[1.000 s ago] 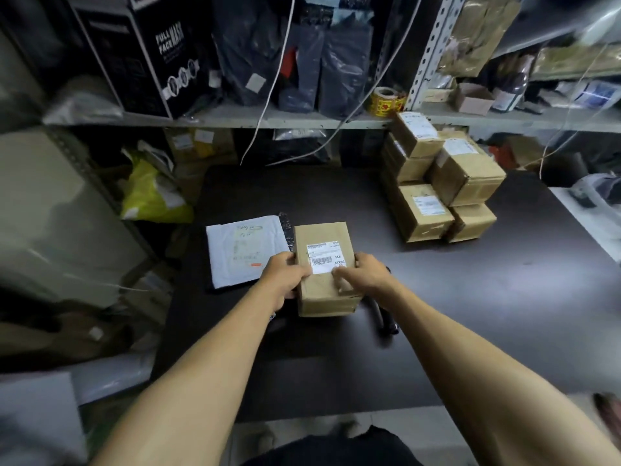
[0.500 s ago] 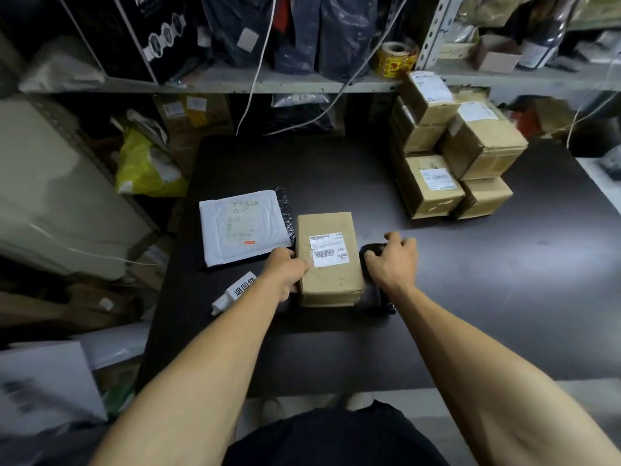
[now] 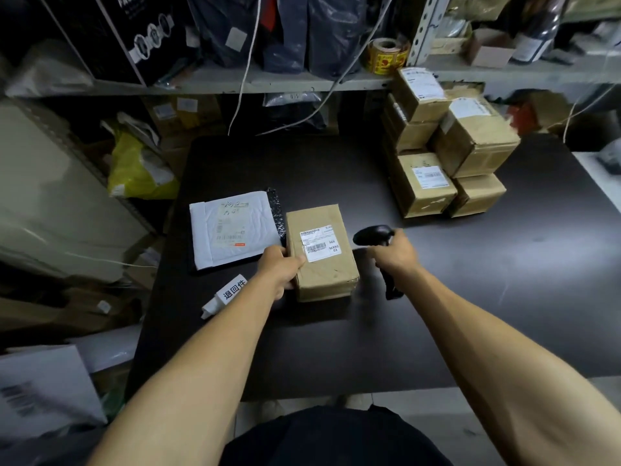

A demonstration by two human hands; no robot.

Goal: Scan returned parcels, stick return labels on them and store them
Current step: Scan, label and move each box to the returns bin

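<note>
A brown cardboard parcel (image 3: 322, 253) with a white barcode label lies on the dark table (image 3: 336, 348) in the middle. My left hand (image 3: 280, 269) grips its left edge, thumb on top. My right hand (image 3: 395, 255) holds a black handheld barcode scanner (image 3: 373, 235) just right of the parcel, its head lifted off the table and level with the label. A white padded mailer (image 3: 232, 230) lies flat to the left of the parcel. A white roll of return labels with black characters (image 3: 228, 294) lies near my left forearm.
A stack of several brown labelled boxes (image 3: 443, 146) stands at the back right of the table. A metal shelf (image 3: 268, 82) behind carries dark bags, a black carton and a yellow tape roll (image 3: 386, 57). A yellow bag (image 3: 137, 169) sits left of the table.
My right hand left the parcel's label, reached the scanner lying to the right, gripped it and lifted it. My left hand stayed on the parcel's left edge.
</note>
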